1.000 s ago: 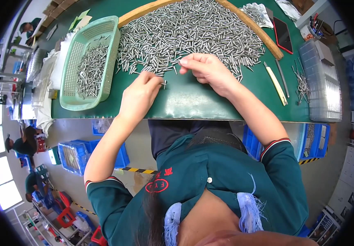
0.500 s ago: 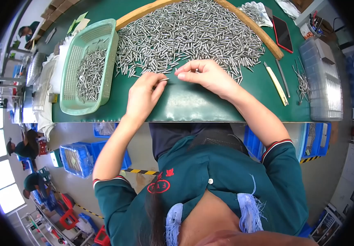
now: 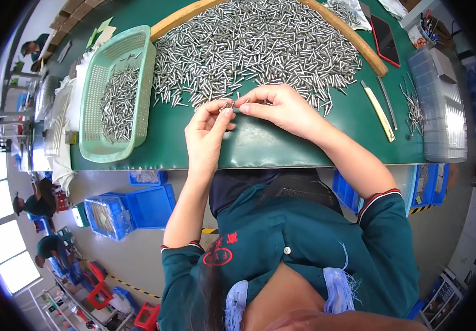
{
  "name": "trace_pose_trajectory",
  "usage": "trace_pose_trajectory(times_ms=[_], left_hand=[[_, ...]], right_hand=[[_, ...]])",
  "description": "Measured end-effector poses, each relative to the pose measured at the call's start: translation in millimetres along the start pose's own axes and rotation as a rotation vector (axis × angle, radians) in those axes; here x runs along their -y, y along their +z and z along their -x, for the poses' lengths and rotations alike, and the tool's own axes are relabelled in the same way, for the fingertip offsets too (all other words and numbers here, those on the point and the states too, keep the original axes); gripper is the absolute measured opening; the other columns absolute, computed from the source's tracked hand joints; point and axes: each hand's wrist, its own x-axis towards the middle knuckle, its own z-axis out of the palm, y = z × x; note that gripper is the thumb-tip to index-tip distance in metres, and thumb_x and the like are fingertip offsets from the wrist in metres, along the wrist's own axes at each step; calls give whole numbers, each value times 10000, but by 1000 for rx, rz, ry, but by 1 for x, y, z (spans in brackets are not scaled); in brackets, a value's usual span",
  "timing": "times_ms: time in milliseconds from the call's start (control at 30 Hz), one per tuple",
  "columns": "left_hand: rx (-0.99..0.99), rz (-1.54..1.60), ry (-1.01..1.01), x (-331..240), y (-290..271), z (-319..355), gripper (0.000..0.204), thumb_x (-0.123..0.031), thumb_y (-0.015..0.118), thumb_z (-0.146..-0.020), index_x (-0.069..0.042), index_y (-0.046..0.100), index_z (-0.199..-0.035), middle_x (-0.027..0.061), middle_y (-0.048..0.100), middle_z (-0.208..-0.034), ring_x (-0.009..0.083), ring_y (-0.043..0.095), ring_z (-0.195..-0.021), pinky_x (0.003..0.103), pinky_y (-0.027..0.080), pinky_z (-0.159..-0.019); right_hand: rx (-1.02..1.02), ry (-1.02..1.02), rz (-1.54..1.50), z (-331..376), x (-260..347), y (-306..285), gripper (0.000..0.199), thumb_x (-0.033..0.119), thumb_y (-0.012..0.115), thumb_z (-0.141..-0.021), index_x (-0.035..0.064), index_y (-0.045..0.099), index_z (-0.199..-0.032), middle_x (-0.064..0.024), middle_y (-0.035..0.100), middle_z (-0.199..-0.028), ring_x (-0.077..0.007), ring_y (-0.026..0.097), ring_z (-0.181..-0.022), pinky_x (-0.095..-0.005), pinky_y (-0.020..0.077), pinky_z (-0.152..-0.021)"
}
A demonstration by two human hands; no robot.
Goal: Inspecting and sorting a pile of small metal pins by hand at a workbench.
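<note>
Your left hand (image 3: 207, 129) and right hand (image 3: 279, 107) meet fingertip to fingertip over the green mat (image 3: 282, 143), just at the near edge of the pin pile (image 3: 254, 47). Both pinch the same small metal pin (image 3: 228, 104) between thumb and forefinger, fingers closed on it, the piece held just above the mat. The pile lies spread inside a curved wooden strip (image 3: 359, 47). To your left sits a green basket (image 3: 97, 146) with more pins in it. Right of the pile lie a pale-handled knife (image 3: 378, 113) and a clear tray (image 3: 442, 110)
</note>
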Motion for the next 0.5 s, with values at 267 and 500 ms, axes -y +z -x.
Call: trace_pose_trajectory(times_ms=[267, 500], left_hand=[[23, -24, 53, 5, 5, 6, 180, -20, 573, -823, 2, 584, -1001, 59, 598, -929, 89, 561, -767, 206, 472, -665], [34, -24, -20, 2, 3, 8, 188, -46, 557, -840, 0, 590, -1019, 79, 612, -944, 110, 590, -802, 208, 474, -637]], right_hand=[[-60, -177, 323, 4, 2, -3, 202, 255, 626, -761, 59, 656, -798, -77, 590, -703, -203, 569, -678, -302, 445, -615], [-58, -262, 360, 7, 6, -4, 207, 268, 631, -757, 62, 645, -767, -63, 566, -675, -201, 558, -651, -293, 437, -583]])
